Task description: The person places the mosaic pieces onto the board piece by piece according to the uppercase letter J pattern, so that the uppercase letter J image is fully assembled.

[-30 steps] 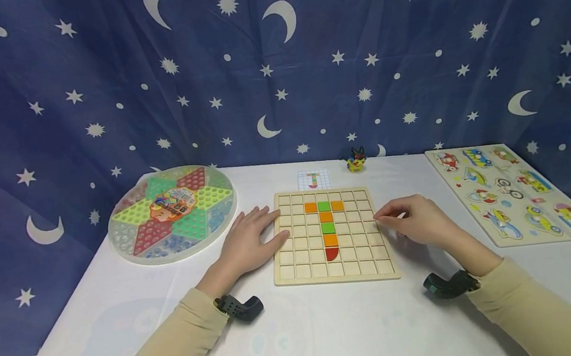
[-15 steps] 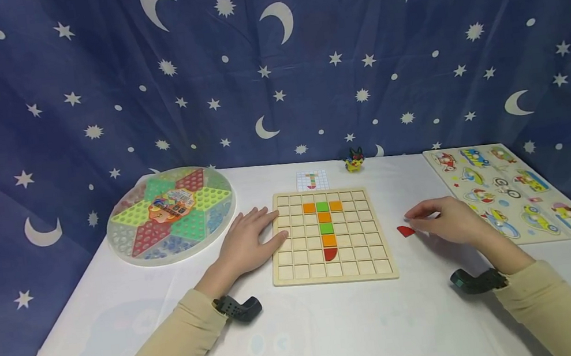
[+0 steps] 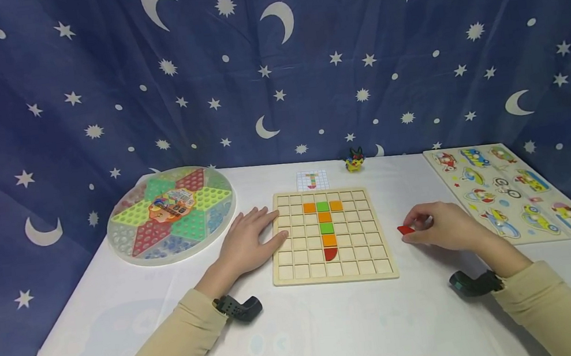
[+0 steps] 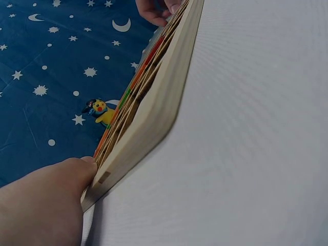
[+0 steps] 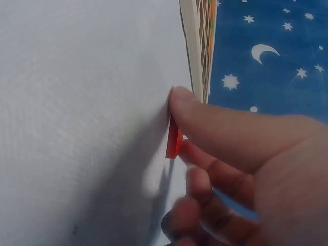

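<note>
A wooden grid board (image 3: 300, 272) lies flat on the table. In it, orange and green square tiles (image 3: 327, 228) form a T shape, with a red rounded tile (image 3: 330, 254) at the foot. My left hand (image 3: 251, 242) rests at the board's left edge, fingers spread and thumb over the rim. To the right of the board, my right hand (image 3: 439, 228) pinches a red quarter-round tile (image 3: 405, 230) between thumb and fingers. The right wrist view shows this red tile (image 5: 174, 141) on edge, partly hidden by the thumb, close over the white cloth.
Behind the board lies a small pattern card (image 3: 312, 180), with a yellow toy figure (image 3: 354, 160) to its right. A round Chinese checkers board (image 3: 171, 216) sits at the left. A vehicle puzzle board (image 3: 514, 194) lies at the right, beyond the right hand.
My right hand has moved right, away from the board's edge, to the red quarter-round tile on the table, and its thumb and fingers have closed on it. The left hand has stayed put.
</note>
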`<state>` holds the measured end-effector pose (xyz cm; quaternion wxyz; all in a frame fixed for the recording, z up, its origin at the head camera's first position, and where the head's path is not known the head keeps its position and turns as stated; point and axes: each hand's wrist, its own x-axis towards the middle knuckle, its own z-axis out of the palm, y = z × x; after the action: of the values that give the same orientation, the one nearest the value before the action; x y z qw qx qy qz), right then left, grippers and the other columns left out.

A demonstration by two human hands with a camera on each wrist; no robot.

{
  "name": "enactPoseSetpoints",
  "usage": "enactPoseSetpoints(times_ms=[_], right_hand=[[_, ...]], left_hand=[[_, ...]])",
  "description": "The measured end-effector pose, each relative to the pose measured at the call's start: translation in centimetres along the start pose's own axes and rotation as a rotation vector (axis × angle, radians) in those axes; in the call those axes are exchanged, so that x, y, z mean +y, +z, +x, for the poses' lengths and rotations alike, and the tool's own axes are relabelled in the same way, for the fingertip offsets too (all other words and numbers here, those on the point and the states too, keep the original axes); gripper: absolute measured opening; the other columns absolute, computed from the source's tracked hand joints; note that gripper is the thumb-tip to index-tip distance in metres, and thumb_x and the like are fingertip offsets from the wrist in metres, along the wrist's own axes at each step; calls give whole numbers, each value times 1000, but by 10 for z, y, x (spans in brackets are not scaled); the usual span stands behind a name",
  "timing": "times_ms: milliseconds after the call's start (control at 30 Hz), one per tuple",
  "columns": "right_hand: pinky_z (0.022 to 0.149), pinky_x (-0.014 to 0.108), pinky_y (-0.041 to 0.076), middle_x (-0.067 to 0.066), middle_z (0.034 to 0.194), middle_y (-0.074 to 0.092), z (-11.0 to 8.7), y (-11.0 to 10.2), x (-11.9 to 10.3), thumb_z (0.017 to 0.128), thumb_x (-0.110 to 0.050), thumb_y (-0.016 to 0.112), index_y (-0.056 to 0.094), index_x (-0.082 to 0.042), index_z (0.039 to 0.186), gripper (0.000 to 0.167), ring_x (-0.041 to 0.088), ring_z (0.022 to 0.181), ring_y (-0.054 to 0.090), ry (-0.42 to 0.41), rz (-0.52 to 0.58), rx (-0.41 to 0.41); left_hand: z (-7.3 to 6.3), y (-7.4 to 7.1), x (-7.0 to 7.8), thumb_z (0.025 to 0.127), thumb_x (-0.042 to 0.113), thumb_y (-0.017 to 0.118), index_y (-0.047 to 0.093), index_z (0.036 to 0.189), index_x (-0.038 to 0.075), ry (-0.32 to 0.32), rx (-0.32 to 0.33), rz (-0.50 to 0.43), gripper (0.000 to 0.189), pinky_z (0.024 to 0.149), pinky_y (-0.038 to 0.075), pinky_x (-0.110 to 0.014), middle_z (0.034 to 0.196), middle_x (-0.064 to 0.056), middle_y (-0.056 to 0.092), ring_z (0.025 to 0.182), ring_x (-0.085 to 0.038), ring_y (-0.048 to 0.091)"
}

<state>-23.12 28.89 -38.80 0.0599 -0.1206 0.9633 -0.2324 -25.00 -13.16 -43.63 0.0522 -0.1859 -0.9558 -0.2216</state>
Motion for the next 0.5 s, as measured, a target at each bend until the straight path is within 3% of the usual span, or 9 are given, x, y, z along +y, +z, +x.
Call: enactPoseSetpoints(times_ms=[133,367,500], right_hand=[[53,28,40,-3,76,59,0,-3,-1,83,-26,87,77,-16,102,24,18,66,52,0,-15,0],[68,32,53,-2,105,72,1,-7,0,87,-1,76,78,-18,113,32,17,79,58,-130,24,-87],[71,33,55,2,112,70,1,-7,2,87,-8,79,73,-15,121,36,18,80,59,-115,50,-115]], left_hand=[[0,0,0,98,59,56,57,149,17,2,4,1,66,125,16,-50,156,-11,47,149,-31,34],[0,0,1,98,59,56,56,149,17,2,4,9,66,125,16,-50,156,-11,47,149,-30,34],[0,1,0,98,58,56,56,149,17,5,3,9,65,125,16,-50,156,-11,47,149,-31,34]])
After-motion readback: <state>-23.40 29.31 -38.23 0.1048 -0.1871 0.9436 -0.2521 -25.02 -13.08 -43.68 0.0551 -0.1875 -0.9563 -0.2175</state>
